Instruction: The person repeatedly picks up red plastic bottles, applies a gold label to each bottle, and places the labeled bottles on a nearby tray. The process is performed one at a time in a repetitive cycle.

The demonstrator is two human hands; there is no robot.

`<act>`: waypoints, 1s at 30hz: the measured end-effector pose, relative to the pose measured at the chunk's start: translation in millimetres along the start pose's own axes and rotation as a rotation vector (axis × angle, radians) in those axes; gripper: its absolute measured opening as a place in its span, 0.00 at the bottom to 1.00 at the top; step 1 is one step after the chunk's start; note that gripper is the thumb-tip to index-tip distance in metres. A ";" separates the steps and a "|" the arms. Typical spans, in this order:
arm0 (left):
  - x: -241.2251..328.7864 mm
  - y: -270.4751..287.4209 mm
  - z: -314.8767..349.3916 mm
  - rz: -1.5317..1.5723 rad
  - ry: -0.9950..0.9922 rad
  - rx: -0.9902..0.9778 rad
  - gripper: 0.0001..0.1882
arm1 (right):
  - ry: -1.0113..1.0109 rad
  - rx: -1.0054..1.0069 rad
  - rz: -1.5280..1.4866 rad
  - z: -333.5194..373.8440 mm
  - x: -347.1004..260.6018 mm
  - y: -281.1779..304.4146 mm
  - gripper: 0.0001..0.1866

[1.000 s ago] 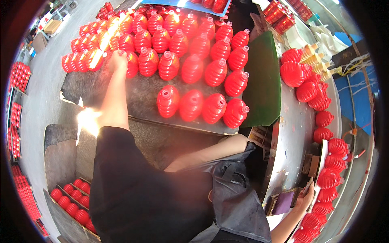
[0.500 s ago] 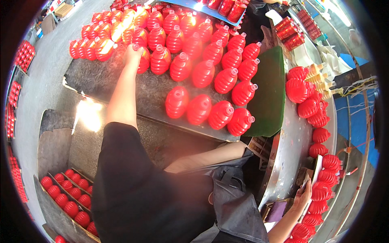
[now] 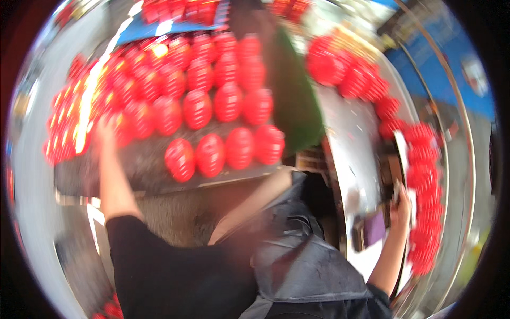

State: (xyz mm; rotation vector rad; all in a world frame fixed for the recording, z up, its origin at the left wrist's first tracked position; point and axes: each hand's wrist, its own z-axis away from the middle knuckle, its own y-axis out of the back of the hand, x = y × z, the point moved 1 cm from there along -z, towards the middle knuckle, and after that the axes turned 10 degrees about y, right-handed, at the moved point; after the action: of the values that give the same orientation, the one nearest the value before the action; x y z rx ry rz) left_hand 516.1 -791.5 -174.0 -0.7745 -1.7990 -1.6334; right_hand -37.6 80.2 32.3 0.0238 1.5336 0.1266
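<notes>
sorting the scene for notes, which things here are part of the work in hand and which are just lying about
In hand:
left hand among red bottles on the grey table
right hand by the row of bottles

Lying about:
green board
purple object

The whole view is motion-blurred: the red ribbed bottles (image 3: 212,154) on the dark tray (image 3: 143,170) show no caps or edges. The left hand (image 3: 103,130) merges with the bottles beside it, so contact and finger position cannot be determined. The right hand (image 3: 402,204) partly hides a small object; its grip cannot be determined.
</notes>
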 end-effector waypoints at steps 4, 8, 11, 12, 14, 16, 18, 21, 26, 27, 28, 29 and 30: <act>-21.1 -13.9 -31.1 0.398 0.146 -0.276 0.25 | 0.045 -0.019 -0.089 15.2 1.1 -13.1 0.19; -18.5 -17.0 -60.8 0.297 -0.089 -0.052 0.27 | -0.099 -0.002 -0.108 17.8 -3.7 -15.1 0.12; 23.6 -8.5 -48.0 -0.151 -0.032 0.243 0.30 | -0.158 0.046 -0.096 19.2 -15.1 -4.8 0.09; 50.5 -2.8 -36.1 -0.349 0.038 0.337 0.31 | -0.191 0.062 -0.092 17.9 -19.1 1.4 0.10; 120.7 -13.8 2.4 -0.149 -0.169 0.357 0.31 | -0.135 -0.006 0.015 14.5 -28.4 18.6 0.14; 193.9 -36.1 53.3 0.116 -0.462 0.274 0.27 | 0.008 -0.005 0.158 4.3 -39.5 41.1 0.16; 268.3 -61.6 104.6 0.412 -0.538 -0.072 0.21 | 0.184 0.190 0.448 -14.2 -51.5 62.8 0.17; 364.9 -101.1 198.7 0.476 -0.585 -0.418 0.15 | 0.577 0.408 1.062 -56.6 -83.3 90.2 0.31; 488.8 -165.9 362.2 0.528 -0.805 -0.858 0.08 | 0.721 0.228 1.350 -126.0 -122.2 93.5 0.25; 505.9 -177.6 391.6 0.524 -0.863 -0.933 0.08 | 0.619 0.135 1.377 -137.5 -129.8 93.6 0.23; 521.1 -190.9 419.0 0.531 -0.848 -1.003 0.07 | 0.521 0.067 1.396 -145.0 -134.4 93.4 0.20; 534.1 -204.3 445.4 0.569 -0.844 -1.091 0.07 | 0.538 0.024 1.427 -149.3 -138.2 92.7 0.19; 545.0 -215.3 467.7 0.554 -0.872 -1.126 0.06 | 0.559 0.004 1.455 -152.0 -142.1 92.5 0.18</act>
State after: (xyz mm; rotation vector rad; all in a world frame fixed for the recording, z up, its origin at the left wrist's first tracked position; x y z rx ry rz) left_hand -23.0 -323.8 55.6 -2.4982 -0.7048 -1.9437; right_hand -200.0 148.6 176.7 1.1939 1.7730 1.3631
